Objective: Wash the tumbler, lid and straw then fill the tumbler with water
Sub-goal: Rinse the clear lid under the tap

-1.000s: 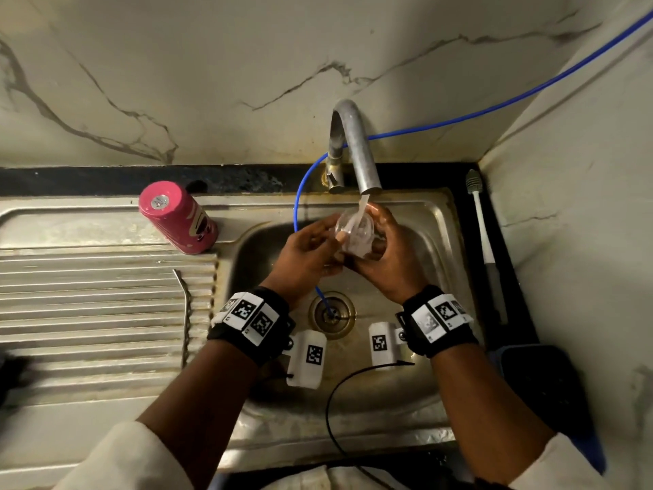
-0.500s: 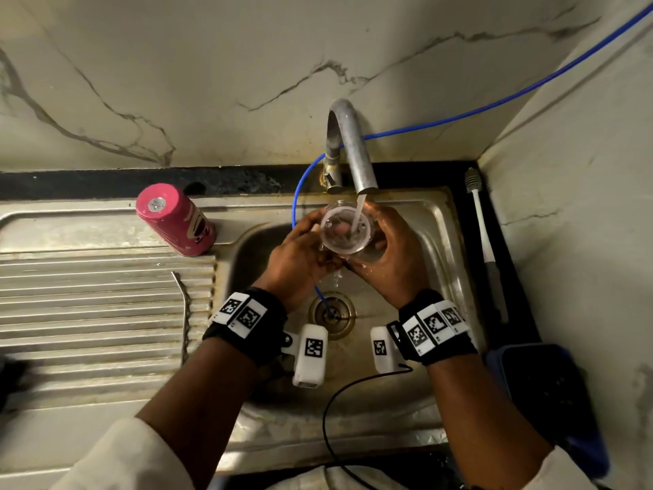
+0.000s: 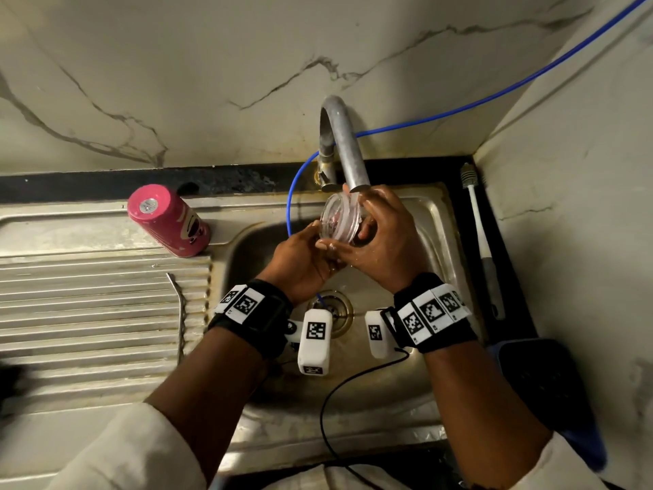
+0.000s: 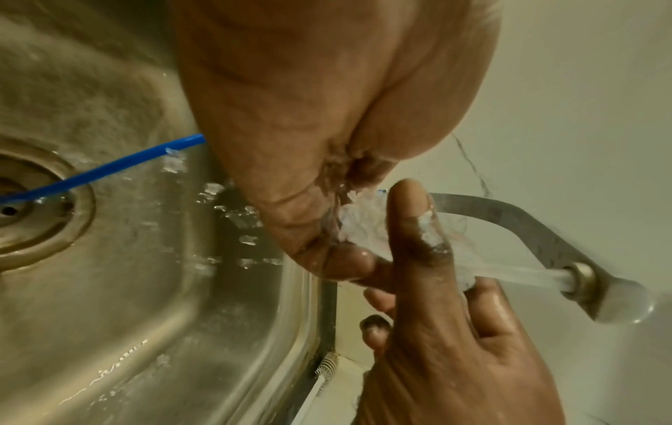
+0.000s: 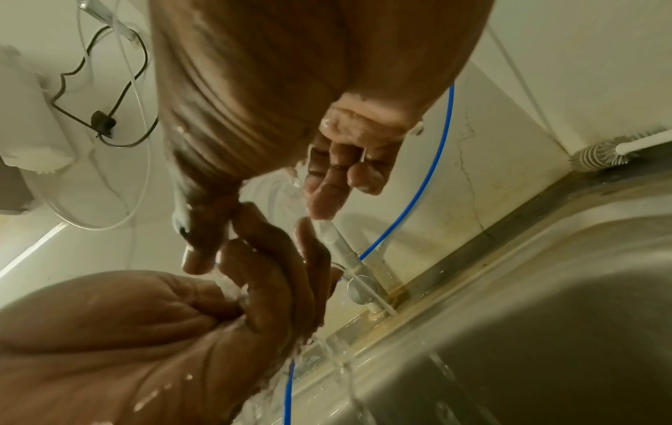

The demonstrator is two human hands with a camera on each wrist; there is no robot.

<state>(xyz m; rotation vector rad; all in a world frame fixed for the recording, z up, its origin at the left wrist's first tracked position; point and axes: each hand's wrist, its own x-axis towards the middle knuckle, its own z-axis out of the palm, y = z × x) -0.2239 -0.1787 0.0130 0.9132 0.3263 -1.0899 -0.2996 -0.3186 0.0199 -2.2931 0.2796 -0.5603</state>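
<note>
Both hands hold the clear lid (image 3: 342, 221) under the tap (image 3: 348, 160), above the sink (image 3: 438, 221), with water running onto it. The left hand (image 3: 300, 258) grips its lower edge with curled fingers; the right hand (image 3: 383, 238) wraps around its far side. The pink tumbler (image 3: 168, 221) stands upside down on the drainboard (image 3: 88, 313), with the metal straw (image 3: 181, 313) lying nearby.

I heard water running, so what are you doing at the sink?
A person is rinsing the clear tumbler lid under the running tap, over the steel sink. Both hands are wet: the left hand holds its lower edge and the right hand wraps around its far side. The pink tumbler stands upside down on the draining board, with the bent metal straw lying nearby. A bottle brush lies on the counter to the right.
</note>
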